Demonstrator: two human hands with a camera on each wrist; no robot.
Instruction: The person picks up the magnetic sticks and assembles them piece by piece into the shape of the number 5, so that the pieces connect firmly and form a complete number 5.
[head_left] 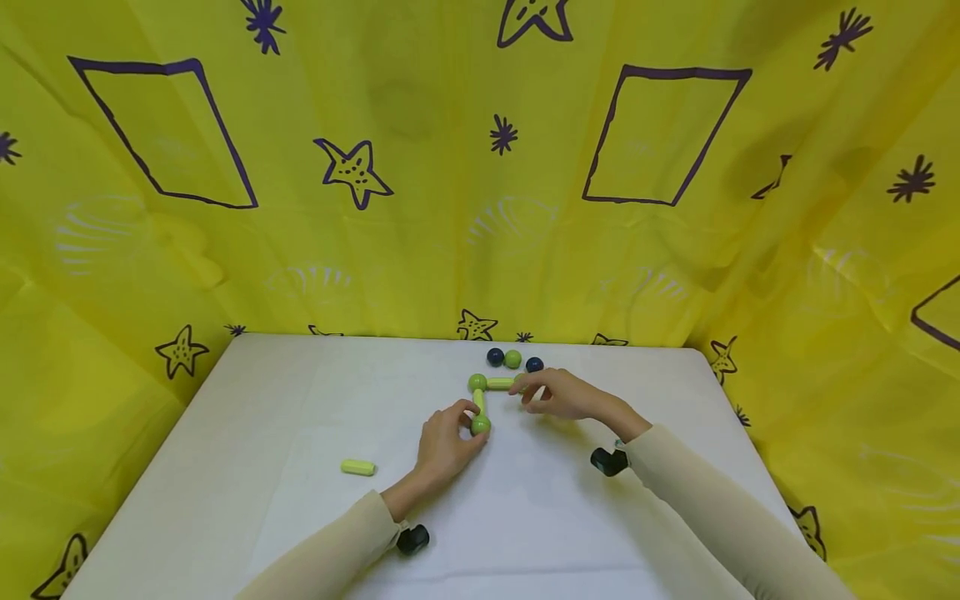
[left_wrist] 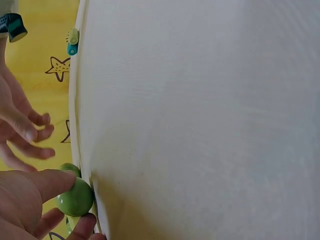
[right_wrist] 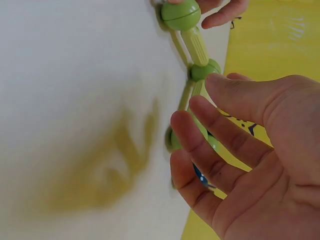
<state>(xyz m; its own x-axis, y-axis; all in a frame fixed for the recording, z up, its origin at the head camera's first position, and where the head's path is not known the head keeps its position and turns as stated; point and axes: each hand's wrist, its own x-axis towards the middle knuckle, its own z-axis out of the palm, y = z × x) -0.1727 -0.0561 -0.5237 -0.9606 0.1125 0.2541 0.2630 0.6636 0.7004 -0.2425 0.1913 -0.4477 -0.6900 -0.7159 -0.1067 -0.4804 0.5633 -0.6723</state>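
Green balls and pale yellow-green rods form an L-shaped chain on the white table. My left hand (head_left: 444, 446) pinches the near green ball (head_left: 481, 425) between thumb and fingers. From it a ridged rod (head_left: 480, 402) runs to the corner ball (head_left: 477, 382), and a second rod (head_left: 499, 384) extends right to another green ball (right_wrist: 175, 140), partly hidden behind my right fingers. My right hand (head_left: 562, 396) hovers beside that end, its fingers loosely bent and spread, with nothing held in the right wrist view.
Behind the chain sit two dark blue balls (head_left: 495, 357) and a loose green ball (head_left: 513, 359). A single pale rod (head_left: 358, 467) lies left of my left hand. The left wrist view shows a teal rod (left_wrist: 72, 49) against a pale one. A yellow curtain (head_left: 420, 250) hangs around the table.
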